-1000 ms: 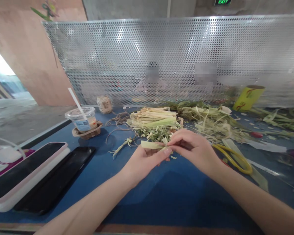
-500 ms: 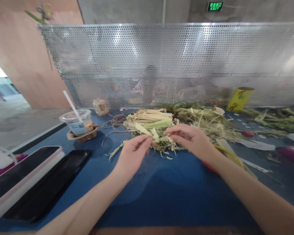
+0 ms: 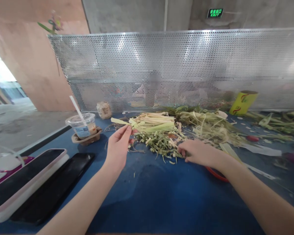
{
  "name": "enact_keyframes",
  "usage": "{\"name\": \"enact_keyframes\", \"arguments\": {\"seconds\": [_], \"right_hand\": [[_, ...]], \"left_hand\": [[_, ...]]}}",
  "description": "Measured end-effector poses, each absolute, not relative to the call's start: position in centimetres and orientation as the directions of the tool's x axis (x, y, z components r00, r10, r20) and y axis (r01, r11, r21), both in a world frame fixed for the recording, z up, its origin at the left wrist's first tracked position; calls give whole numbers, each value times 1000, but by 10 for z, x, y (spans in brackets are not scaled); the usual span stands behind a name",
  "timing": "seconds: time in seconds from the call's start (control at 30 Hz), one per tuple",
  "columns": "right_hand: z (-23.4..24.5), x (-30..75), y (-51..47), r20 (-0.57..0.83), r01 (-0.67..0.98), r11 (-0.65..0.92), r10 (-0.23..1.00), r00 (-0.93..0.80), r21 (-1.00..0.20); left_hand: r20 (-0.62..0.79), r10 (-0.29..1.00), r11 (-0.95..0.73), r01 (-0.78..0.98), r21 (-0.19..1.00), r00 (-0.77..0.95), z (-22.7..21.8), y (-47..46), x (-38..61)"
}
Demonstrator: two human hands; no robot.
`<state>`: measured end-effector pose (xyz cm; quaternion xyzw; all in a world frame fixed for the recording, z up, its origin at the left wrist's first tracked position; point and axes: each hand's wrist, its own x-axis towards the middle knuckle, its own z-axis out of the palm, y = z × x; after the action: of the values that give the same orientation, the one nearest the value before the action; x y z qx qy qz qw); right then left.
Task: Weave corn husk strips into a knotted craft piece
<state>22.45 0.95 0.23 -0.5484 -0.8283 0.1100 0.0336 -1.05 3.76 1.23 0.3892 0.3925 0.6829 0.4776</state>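
Note:
My left hand (image 3: 118,146) pinches a pale green strip of what looks like corn husk (image 3: 119,121), its flat end pointing left and a folded or knotted part near the fingertips. My right hand (image 3: 198,151) is down at the right edge of a heap of dried green sprigs (image 3: 156,143), fingers curled in; what they grip, if anything, is hidden. Behind the sprigs lies a stack of flattened, pale yellow husk strips (image 3: 153,118), with greener strips on its near side.
A lidded cup with a straw (image 3: 84,127) sits in a cardboard holder (image 3: 86,139) at left, behind a pink-edged phone (image 3: 26,178) and a black phone (image 3: 55,186). Loose husks (image 3: 210,125), a yellow tube (image 3: 243,102) and a red ring-shaped edge (image 3: 218,175) are at right. A perforated metal screen (image 3: 161,62) stands behind.
My hands have moved apart. The left has gone left with the husk strip; the right has left the strip and dropped to the sprig heap. The view has shifted slightly.

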Motion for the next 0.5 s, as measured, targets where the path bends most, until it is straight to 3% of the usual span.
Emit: {"name": "enact_keyframes", "arguments": {"seconds": [0.23, 0.37, 0.43, 0.5], "right_hand": [[13, 218, 3, -147, 933, 269, 940, -308, -238], [14, 223, 4, -70, 909, 320, 934, -349, -267], [17, 228, 4, -26, 857, 367, 915, -403, -363], [21, 232, 3, -27, 746, 376, 885, -465, -550]], "left_hand": [[194, 955, -254, -283, 925, -224, 9, 39, -10], [192, 953, -251, -259, 933, -232, 6, 39, -9], [190, 953, -249, -252, 935, -235, 6, 40, -9], [188, 953, -246, -246, 937, -237, 6, 40, -9]]}}
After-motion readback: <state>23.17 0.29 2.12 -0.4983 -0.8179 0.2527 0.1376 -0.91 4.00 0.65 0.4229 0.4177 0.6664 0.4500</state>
